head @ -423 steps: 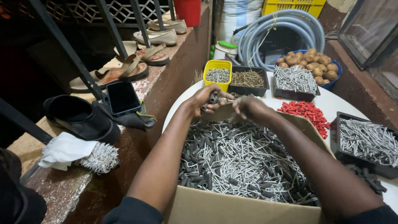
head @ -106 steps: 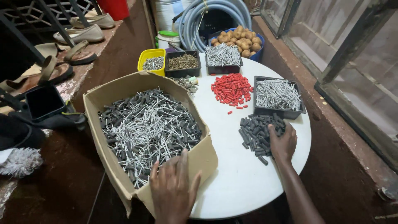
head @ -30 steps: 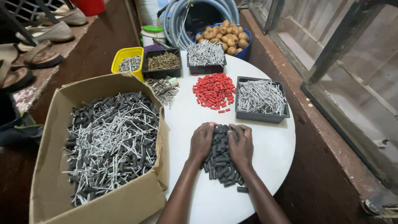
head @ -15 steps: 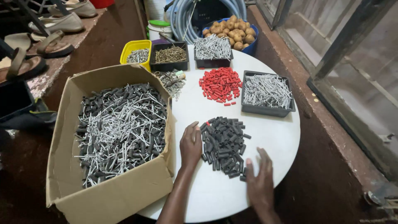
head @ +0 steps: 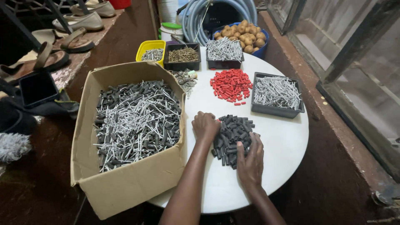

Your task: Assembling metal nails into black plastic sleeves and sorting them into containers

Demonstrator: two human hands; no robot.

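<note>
1. Resting on the round white table (head: 287,141), both hands flank a pile of dark grey plastic wall plugs (head: 234,137) that lies near the table's middle, toward its near edge.
2. The left hand (head: 205,126) lies with fingers curled loosely against the pile's left side, gripping nothing that can be seen.
3. The right hand (head: 251,160) lies flat and open, fingers spread, over the pile's near right edge, touching the plugs.
4. A cardboard box (head: 125,187) full of mixed grey plugs and silver nails overhangs the table's left edge, just beside the left hand.
5. A heap of red wall plugs (head: 230,85) lies beyond the pile, apart from it.
6. A black tray of silver nails (head: 277,93) stands by the right edge.
7. Along the far edge stand a yellow tub (head: 151,50), a black tray of brass-coloured screws (head: 182,56) and another black tray of nails (head: 224,52).
</note>
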